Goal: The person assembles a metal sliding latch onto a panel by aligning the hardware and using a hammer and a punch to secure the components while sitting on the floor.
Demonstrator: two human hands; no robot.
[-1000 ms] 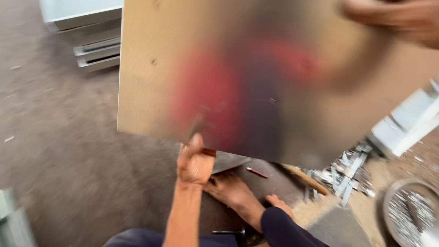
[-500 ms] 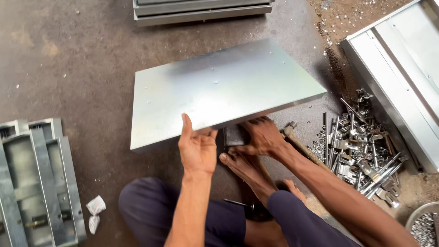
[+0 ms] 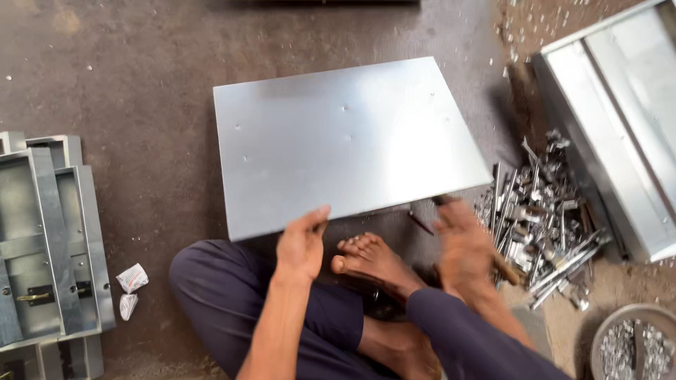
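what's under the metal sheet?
Under the metal sheet only its near edge shows: the left hand grips it, with dark floor beside the foot. Everything further beneath is covered.

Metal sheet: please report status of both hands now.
Left hand grips the metal sheet near edge. Right hand blurred at its corner, grip unclear. Scrap pile beside right hand.

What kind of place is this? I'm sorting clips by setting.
Probably a small sheet-metal workshop: a person sits on the bare floor handling a galvanised sheet panel, beside metal offcuts and stacked metal boxes.
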